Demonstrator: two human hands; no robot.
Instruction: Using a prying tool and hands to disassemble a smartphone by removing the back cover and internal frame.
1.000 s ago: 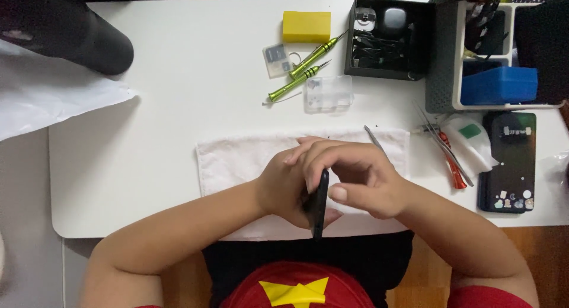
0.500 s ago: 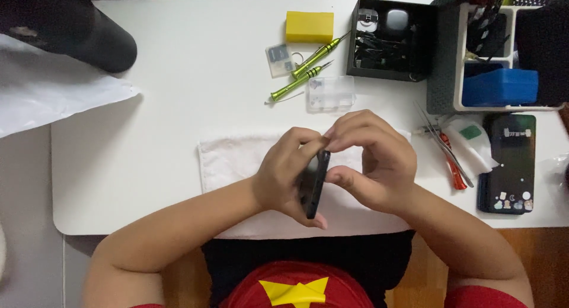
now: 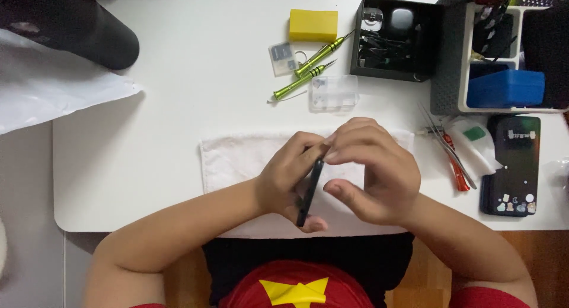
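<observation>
A thin black phone [image 3: 310, 192] stands on edge above a white cloth [image 3: 237, 160] on the white table [image 3: 178, 77]. My left hand [image 3: 287, 177] grips it from the left, thumb under its near end. My right hand [image 3: 373, 172] curls around it from the right, with fingertips pressing on its far top edge. Most of the phone's face is hidden between the two hands.
Two green screwdrivers [image 3: 305, 74], a small clear parts box [image 3: 333, 93] and a yellow block [image 3: 313, 25] lie beyond the cloth. A black tray [image 3: 394, 41] and an organiser with a blue box [image 3: 504, 86] stand at back right. Tweezers [image 3: 444, 145], a red tool and a second phone [image 3: 511, 166] lie at right.
The phone has stayed upright between my hands while both hands shifted slightly. My right fingers have moved onto its far top edge.
</observation>
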